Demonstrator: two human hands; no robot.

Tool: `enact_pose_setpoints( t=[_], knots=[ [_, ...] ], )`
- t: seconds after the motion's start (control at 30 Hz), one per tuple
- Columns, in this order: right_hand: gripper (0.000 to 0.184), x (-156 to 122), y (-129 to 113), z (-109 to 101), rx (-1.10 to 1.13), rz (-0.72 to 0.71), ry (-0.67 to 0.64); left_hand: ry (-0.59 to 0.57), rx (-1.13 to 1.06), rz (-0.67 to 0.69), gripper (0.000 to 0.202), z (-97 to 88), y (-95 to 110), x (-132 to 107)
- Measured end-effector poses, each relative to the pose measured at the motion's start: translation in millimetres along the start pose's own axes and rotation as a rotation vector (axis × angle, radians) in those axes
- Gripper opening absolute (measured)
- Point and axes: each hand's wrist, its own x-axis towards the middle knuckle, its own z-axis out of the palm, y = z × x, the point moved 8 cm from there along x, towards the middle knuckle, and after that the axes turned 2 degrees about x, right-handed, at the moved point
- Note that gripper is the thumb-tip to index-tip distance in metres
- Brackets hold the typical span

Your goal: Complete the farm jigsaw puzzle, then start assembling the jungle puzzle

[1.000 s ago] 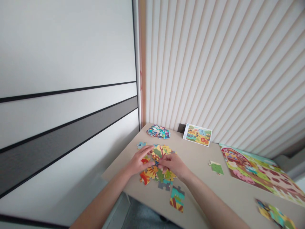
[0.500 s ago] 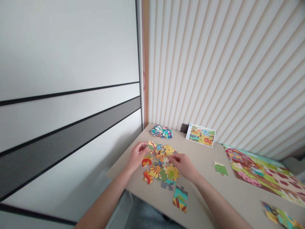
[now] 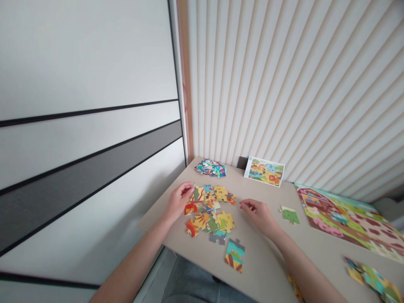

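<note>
My left hand (image 3: 179, 202) is at the left edge of a loose heap of jigsaw pieces. Its thumb and fingers close at the edge of a green, cream and red puzzle piece (image 3: 199, 194); the contact is partly hidden. To the right of the heap, my right hand (image 3: 259, 215) hovers low over the table, fingers curled together, nothing visible in them. Between the hands lie a yellow piece (image 3: 220, 193), an orange-red piece (image 3: 231, 198), a red piece (image 3: 190, 208) and several others, some overlapping. A crocodile piece (image 3: 235, 255) lies apart nearer me.
A second heap of bluish pieces (image 3: 211, 168) lies at the table's back corner. Behind my right hand are a picture card (image 3: 265, 171) and a green tree piece (image 3: 289, 215). A farm picture (image 3: 347, 223) and more pieces (image 3: 375, 280) lie right. A white panel (image 3: 94, 176) borders the left.
My right hand has drawn back from the heap to the right, uncovering the orange-red piece. My left hand stays at the same piece. The camera view has shifted slightly.
</note>
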Motion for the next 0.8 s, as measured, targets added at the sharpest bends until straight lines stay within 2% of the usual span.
enact_pose_setpoints(
  t=[0.2, 0.4, 0.57, 0.7, 0.8],
  knots=[
    [0.035, -10, -3, 7, -0.052, -0.029, -0.04, 0.003, 0.064, 0.017, 0.038, -2.2, -1, -1],
    [0.034, -9, -5, 7, -0.127, -0.081, -0.036, 0.073, 0.2, 0.033, 0.033, -10.9, -10, 1],
    [0.03, -15, -19, 15, -0.104, -0.241, -0.132, 0.159, 0.389, 0.011, 0.021, -21.0, -17, 1],
    [0.04, -24, -33, 27, -0.084, -0.371, -0.248, 0.165, 0.538, 0.047, 0.027, -24.1, -4, -4],
    [0.051, -29, -40, 37, -0.104, -0.411, -0.311, 0.093, 0.588, 0.137, 0.037, -17.5, 16, -7]
  ],
)
